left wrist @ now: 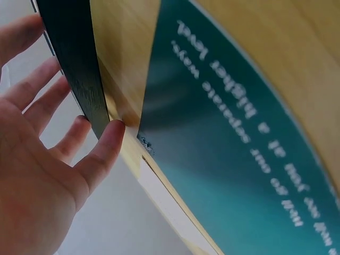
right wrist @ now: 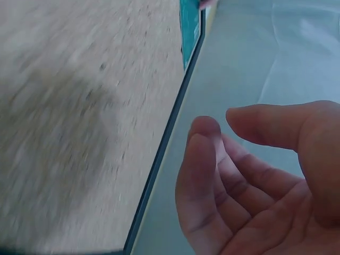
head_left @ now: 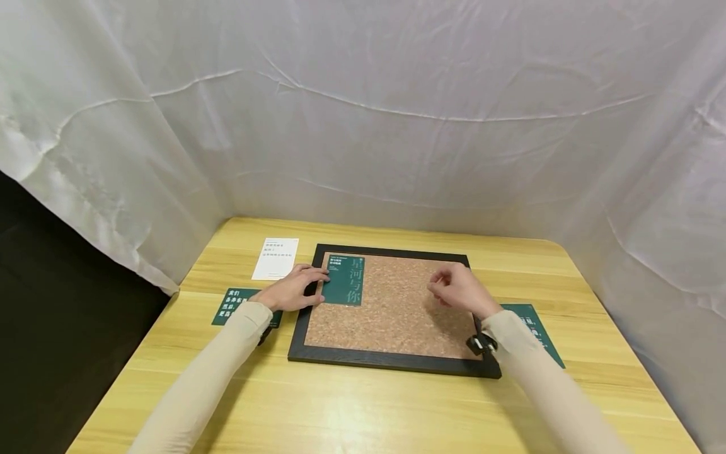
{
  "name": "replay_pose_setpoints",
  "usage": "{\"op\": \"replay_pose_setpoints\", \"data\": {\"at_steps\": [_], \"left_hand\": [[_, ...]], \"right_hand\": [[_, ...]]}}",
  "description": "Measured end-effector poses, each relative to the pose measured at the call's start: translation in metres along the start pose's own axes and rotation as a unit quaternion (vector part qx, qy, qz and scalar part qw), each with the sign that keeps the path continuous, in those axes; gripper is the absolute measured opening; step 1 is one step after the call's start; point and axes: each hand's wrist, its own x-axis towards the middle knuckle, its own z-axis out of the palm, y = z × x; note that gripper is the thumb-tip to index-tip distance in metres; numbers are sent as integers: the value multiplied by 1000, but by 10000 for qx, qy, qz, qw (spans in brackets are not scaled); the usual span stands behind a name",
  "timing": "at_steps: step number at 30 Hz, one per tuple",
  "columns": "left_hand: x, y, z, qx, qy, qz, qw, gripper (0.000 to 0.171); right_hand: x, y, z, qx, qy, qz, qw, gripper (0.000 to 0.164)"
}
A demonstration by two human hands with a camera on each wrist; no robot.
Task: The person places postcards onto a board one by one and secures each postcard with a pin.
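Green against the cork [head_left: 391,328], the card [head_left: 344,280] lies just left of the picture's centre; let your left hand [head_left: 292,289], fingers spread at its left edge, press lightly, squaring it to the black border [head_left: 391,360]; bring your right hand [head_left: 460,290], thumb and fingertips apart around nothing visible, in without nudging it.

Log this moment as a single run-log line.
left grip: at green card's left edge | right grip: above corkboard, holding nothing visible | green card: on corkboard, upper left
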Motion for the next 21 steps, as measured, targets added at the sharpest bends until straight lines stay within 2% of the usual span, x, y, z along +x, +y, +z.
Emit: {"op": "replay_pose_setpoints", "data": {"at_steps": [7, 14, 21], "left_hand": [[-1, -1, 0, -43, 21, -32, 10000, 51], [-1, 1, 0, -156, -8, -88, 9998, 51], [1, -4, 3, -125, 35, -69, 9999, 51]], "right_hand": [[-27, 20, -12, -678, 179, -185, 9974, 18], [-56, 41, -12, -855, 171, 77, 9962, 17], [-81, 60, -13, -1059, 140, 127, 9942, 13]]}}
